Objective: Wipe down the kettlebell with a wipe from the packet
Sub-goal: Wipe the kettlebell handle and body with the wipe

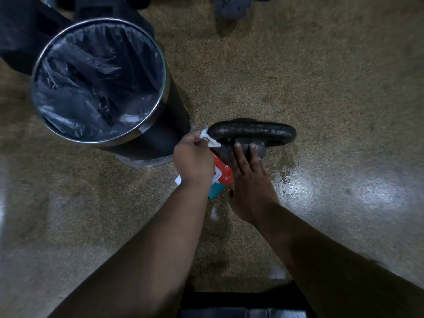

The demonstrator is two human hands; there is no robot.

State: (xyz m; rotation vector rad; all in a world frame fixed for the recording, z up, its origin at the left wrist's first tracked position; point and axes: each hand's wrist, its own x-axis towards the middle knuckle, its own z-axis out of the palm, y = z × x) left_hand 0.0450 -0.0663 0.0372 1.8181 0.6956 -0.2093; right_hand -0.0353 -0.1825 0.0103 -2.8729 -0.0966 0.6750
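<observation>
A black kettlebell (252, 131) stands on the floor, its thick handle running left to right. My left hand (192, 159) grips a crumpled white wipe (210, 140) and holds it against the handle's left end. With straight fingers my right hand (249, 180) rests on the kettlebell's body just below the handle. A red, white and teal wipe packet (221, 177) lies on the floor between my two hands, partly hidden by them.
A round bin (158, 104) with a chrome rim and a black liner stands just left of the kettlebell. Speckled brown floor (321, 76) spreads to the right and behind. Dark equipment sits at the top left, and a dark object lies at the bottom edge.
</observation>
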